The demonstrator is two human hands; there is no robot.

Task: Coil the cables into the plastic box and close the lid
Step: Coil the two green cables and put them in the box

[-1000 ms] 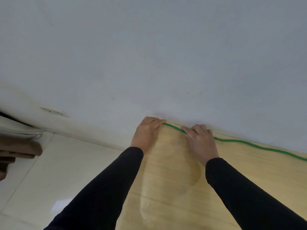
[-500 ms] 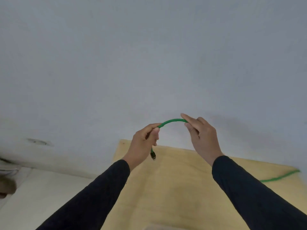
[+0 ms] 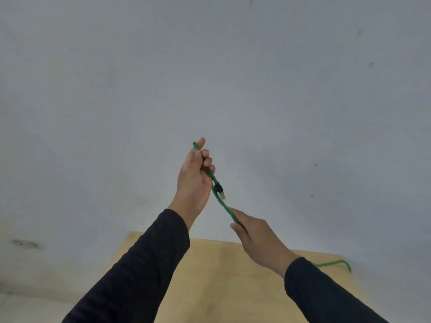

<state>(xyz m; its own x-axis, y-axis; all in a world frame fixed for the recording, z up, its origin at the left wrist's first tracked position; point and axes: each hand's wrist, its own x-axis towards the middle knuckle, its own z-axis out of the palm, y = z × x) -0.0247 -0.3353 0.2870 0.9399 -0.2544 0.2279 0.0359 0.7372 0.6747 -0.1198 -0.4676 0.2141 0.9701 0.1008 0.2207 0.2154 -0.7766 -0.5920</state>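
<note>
Both hands have risen off the counter (image 3: 210,276): left hand (image 3: 194,180) now lifted highest, closed round the green cable (image 3: 225,206) just above its plug (image 3: 220,190), right hand (image 3: 258,241) pinching the cable lower down. Its tail trails off the counter's far right edge. Feeding even loops into the left fist should keep kinks out. Open air above gives room; the plastic box isn't visible.

A pale grey-white wall (image 3: 210,66) is seen across most of the view, marked by a few small dark specks and a smudge low on the left. A light wooden bench (image 3: 210,276) is set against its foot. A strip of pale floor (image 3: 28,308) is visible at the lower left.
</note>
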